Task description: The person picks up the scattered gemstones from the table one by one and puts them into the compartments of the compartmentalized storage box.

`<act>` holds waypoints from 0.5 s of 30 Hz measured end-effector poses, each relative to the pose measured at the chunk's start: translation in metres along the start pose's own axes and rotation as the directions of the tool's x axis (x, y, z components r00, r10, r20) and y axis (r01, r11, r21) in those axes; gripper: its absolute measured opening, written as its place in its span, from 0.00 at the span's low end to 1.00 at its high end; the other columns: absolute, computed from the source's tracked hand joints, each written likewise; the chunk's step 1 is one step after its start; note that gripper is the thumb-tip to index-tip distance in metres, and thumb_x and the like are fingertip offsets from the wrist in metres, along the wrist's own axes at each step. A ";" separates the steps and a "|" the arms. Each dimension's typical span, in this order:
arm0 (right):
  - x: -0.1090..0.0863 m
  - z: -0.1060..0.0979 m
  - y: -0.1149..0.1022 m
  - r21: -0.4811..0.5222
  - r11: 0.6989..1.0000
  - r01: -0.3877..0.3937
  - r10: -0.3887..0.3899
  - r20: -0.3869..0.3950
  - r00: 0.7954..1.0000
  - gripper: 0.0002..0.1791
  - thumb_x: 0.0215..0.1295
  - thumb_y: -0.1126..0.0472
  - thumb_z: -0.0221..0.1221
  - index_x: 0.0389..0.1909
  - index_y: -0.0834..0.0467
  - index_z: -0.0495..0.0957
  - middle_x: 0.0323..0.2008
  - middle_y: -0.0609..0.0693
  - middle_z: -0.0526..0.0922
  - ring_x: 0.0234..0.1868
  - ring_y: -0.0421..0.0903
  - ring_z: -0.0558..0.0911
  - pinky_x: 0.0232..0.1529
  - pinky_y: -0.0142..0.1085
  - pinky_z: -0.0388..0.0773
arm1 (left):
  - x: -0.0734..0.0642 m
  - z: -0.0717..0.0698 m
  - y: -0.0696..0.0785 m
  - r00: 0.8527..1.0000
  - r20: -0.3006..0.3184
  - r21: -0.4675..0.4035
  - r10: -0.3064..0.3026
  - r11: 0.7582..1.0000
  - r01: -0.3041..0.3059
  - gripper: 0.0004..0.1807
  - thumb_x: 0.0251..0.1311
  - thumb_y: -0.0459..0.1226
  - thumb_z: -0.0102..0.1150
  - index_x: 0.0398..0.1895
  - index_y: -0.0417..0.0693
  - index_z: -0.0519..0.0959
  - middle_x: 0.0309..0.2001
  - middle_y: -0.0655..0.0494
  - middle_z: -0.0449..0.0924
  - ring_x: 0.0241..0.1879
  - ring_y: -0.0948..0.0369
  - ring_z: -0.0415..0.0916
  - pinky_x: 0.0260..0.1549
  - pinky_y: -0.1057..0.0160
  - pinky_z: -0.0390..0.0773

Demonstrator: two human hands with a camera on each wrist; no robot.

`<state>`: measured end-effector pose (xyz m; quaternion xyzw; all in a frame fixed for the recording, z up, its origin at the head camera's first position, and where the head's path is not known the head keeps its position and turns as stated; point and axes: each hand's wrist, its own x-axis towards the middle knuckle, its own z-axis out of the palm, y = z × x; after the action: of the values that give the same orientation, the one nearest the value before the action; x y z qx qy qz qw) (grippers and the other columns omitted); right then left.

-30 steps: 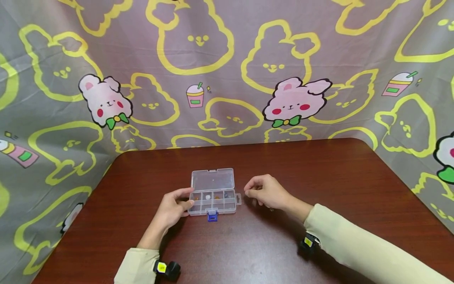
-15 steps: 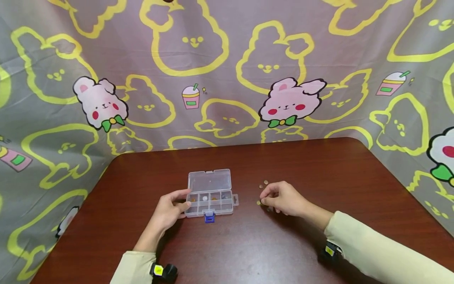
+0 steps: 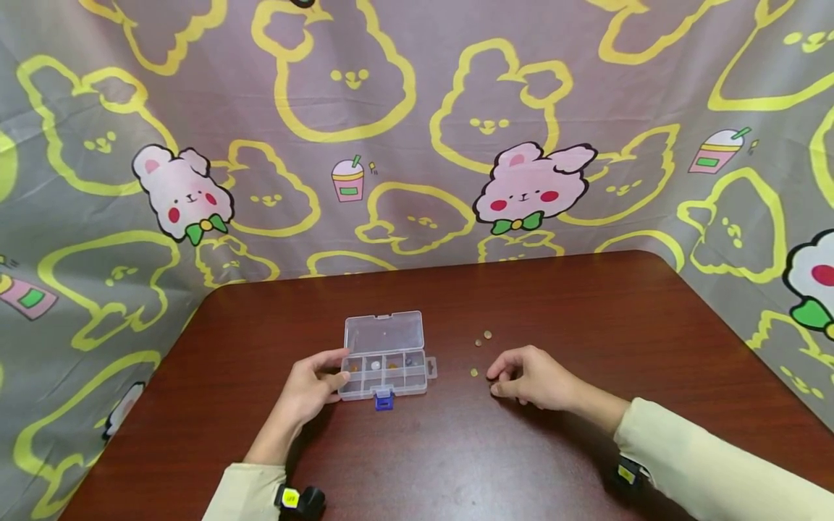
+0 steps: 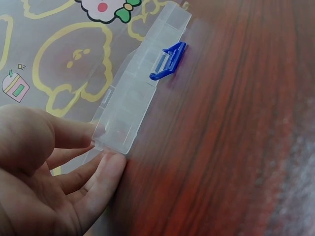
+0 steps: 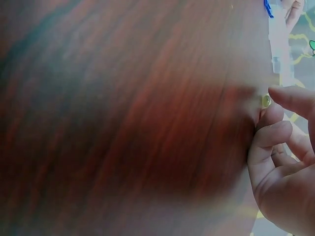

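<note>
A clear plastic compartment box (image 3: 383, 375) with its lid (image 3: 384, 331) raised stands on the table. My left hand (image 3: 306, 389) grips its left end; in the left wrist view the fingers (image 4: 106, 179) meet the box's end wall. The back row holds small pieces, among them a white one (image 3: 375, 365) and an orange one (image 3: 392, 365). To the box's right, my right hand (image 3: 537, 380) is low over the table, thumb and forefinger apart. Just left of its fingertips lies a small round yellowish piece (image 3: 474, 373). In the right wrist view a glossy yellowish piece (image 5: 266, 101) shows between the fingertips.
Two more small round pieces, one nearer (image 3: 478, 343) and one farther (image 3: 488, 335), lie behind the right hand. A blue latch (image 3: 384, 401) hangs at the box's front. The brown table (image 3: 417, 463) ends at a patterned cloth (image 3: 417, 145) behind and at the sides.
My right hand has moved away from the box, right and slightly nearer, uncovering small pieces on the table. The left hand keeps its grip on the box. The head view has shifted slightly.
</note>
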<state>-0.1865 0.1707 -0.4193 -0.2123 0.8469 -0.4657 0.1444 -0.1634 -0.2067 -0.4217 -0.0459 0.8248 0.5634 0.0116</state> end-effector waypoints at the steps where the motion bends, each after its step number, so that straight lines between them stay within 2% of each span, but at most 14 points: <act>1: 0.000 0.000 0.000 0.001 1.000 0.003 -0.003 0.003 1.000 0.07 0.59 0.67 0.69 0.37 0.62 0.83 0.23 0.47 0.77 0.16 0.41 0.71 0.12 0.29 0.64 | 0.000 0.000 0.000 1.000 0.000 0.001 0.000 1.000 0.000 0.23 0.62 0.25 0.62 0.61 0.33 0.77 0.53 0.35 0.78 0.36 0.56 0.80 0.32 0.53 0.85; 15: 0.001 0.001 0.003 -0.011 1.000 0.025 -0.025 0.016 1.000 0.05 0.60 0.70 0.68 0.36 0.60 0.85 0.21 0.45 0.73 0.16 0.39 0.70 0.12 0.29 0.65 | -0.003 -0.001 0.002 1.000 -0.006 -0.017 0.000 1.000 -0.001 0.22 0.62 0.24 0.61 0.61 0.34 0.77 0.52 0.35 0.79 0.37 0.56 0.80 0.32 0.54 0.85</act>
<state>-0.1874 0.1712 -0.4225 -0.2274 0.8457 -0.4608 0.1442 -0.1610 -0.2064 -0.4199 -0.0476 0.8200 0.5704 0.0085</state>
